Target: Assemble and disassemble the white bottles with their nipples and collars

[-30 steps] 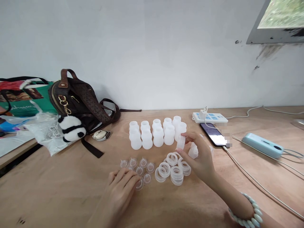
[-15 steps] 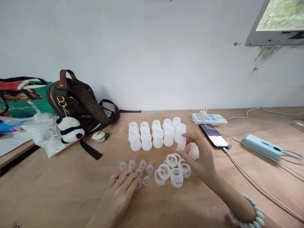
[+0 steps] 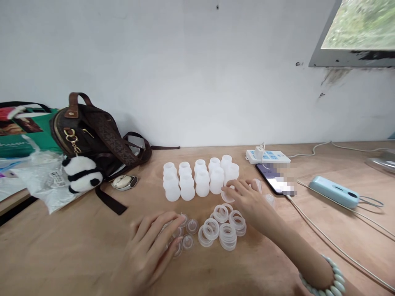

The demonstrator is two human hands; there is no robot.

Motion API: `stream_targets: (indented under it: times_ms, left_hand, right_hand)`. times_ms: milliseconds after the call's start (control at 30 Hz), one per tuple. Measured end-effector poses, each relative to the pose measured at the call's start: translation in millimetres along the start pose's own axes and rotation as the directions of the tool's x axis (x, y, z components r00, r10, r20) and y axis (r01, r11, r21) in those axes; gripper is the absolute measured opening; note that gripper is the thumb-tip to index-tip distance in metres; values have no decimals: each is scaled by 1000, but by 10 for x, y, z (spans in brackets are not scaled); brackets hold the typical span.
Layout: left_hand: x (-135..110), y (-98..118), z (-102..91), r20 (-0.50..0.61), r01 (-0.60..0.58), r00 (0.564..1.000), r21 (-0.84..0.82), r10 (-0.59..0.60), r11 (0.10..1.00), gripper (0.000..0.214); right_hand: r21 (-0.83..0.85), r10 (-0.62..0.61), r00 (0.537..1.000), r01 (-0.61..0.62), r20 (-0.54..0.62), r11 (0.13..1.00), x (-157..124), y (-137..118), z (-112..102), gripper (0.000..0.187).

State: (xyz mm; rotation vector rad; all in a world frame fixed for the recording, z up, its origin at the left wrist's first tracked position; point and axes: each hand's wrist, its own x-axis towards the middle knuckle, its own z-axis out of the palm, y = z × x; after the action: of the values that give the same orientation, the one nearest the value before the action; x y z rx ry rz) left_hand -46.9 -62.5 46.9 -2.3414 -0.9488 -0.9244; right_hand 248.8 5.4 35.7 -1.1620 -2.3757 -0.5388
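My left hand point(image 3: 154, 242) is stretched over the left part of a cluster of clear silicone teats point(image 3: 188, 234), hiding several of them; its fingers are extended and slightly apart. My right hand point(image 3: 249, 201) reaches palm down beside the white wavy-sided bottles point(image 3: 202, 183), which stand upright in two rows. Its fingers are spread, and the fingertips are at a translucent round piece point(image 3: 227, 195) lying on the table. More clear pieces point(image 3: 269, 200) show partly behind that hand. A pile of translucent rings point(image 3: 227, 234) lies between my hands, some stacked.
At the left are a brown backpack point(image 3: 92, 135), a panda plush point(image 3: 82, 174), a plastic bag point(image 3: 46, 181) and a watch-like item point(image 3: 125, 182). Right of the bottles lie a power strip point(image 3: 271, 156), a phone point(image 3: 273, 179), cables and a blue device point(image 3: 335, 191).
My right hand has let go of the ribbed translucent piece and come down to the table with its fingers spread. My left hand has lifted slightly and spread over the teats. The view has shifted a little.
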Motion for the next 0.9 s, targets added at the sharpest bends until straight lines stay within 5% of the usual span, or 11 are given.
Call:
stream_targets:
  times_ms: [167,400,600,900]
  left_hand:
    - [260,113,169,-48,-29,999,-145,23,989,22]
    - [348,501,451,94,-280,950,-157,297,947,30]
    - [345,744,713,133,-263,957,27,257,964,22]
    - [296,813,807,105,-269,957,-16,269,963,20]
  right_hand:
    - [-5,-53,995,54,86,999,-29,0,51,41]
    - [0,-40,996,40,83,999,-35,-2,40,41]
    - [-19,-45,994,47,104,999,-30,3,10,41]
    - [-53,-68,989,75,127,996,-22,-17,2,33]
